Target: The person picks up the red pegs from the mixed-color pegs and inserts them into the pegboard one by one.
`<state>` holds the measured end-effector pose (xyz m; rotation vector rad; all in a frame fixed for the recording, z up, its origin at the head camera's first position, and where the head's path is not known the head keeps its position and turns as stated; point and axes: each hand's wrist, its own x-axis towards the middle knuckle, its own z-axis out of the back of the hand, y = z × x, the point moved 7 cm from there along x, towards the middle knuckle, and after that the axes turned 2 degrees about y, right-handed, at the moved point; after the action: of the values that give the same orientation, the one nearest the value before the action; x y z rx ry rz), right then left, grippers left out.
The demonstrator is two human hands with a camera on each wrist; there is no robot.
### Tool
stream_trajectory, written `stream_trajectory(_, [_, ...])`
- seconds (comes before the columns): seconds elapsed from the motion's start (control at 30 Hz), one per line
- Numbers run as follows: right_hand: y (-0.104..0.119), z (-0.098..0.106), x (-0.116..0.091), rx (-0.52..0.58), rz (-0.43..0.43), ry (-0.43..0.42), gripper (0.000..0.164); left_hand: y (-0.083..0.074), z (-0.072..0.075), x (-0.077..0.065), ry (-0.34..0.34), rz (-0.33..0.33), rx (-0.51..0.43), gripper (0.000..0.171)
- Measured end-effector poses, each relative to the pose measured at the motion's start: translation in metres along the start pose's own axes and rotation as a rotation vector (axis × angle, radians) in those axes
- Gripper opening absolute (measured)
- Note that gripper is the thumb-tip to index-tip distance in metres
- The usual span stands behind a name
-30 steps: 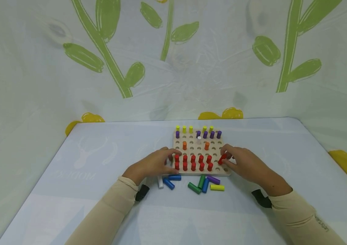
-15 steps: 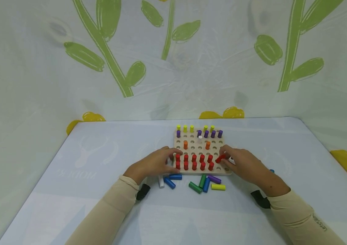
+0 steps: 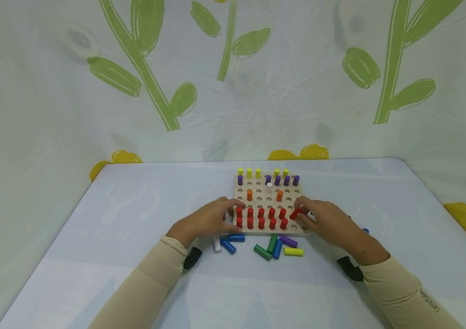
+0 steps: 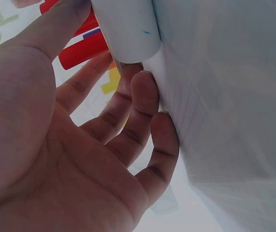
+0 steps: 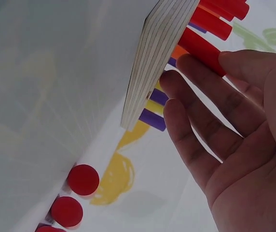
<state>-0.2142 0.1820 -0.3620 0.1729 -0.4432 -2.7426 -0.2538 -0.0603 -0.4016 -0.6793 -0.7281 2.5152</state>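
Note:
A light wooden pegboard [image 3: 265, 232] lies on the table with coloured pegs upright in its holes. My left hand [image 3: 206, 220] holds its left edge, index finger over the board and thumb at the near corner; in the left wrist view the other fingers [image 4: 145, 92] are bent beside it. Between right thumb and index finger, my right hand [image 3: 331, 221] pinches a red peg [image 5: 200, 50]. That peg leans over the right-hand holes of the further red row; whether its lower end is inside a hole I cannot tell. Several red pegs [image 3: 261, 223] stand in two near rows.
Loose blue [image 3: 227, 246], green [image 3: 262, 252], purple [image 3: 288, 241] and yellow pegs [image 3: 293, 252] lie in front of the board. A white peg [image 4: 128, 29] lies by the left hand. Round red peg ends [image 5: 83, 180] show beyond the board in the right wrist view.
My right hand has shifted slightly left with the red peg, which leans more than it did one second ago. The left hand keeps its place on the board.

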Motion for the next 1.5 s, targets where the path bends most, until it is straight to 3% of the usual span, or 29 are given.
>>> stream_trajectory(0.6, [-0.014,0.014,-0.002,-0.019,0.05,-0.09,0.021,-0.001,0.0,-0.001,-0.002,0.01,0.008,0.068])
stream_trajectory(0.93, [-0.05,0.023,-0.003,-0.012,-0.048,-0.074,0.022,-0.002,0.001,-0.002,-0.005,0.001,0.004,0.068])
stream_trajectory(1.17, [-0.068,0.027,-0.005,-0.013,-0.041,-0.08,0.024,-0.001,0.0,0.0,-0.009,-0.012,0.014,0.068])
stream_trajectory(1.5, [-0.089,0.023,-0.01,0.036,-0.166,0.04,0.03,0.0,0.0,0.0,-0.006,-0.014,0.014,0.069])
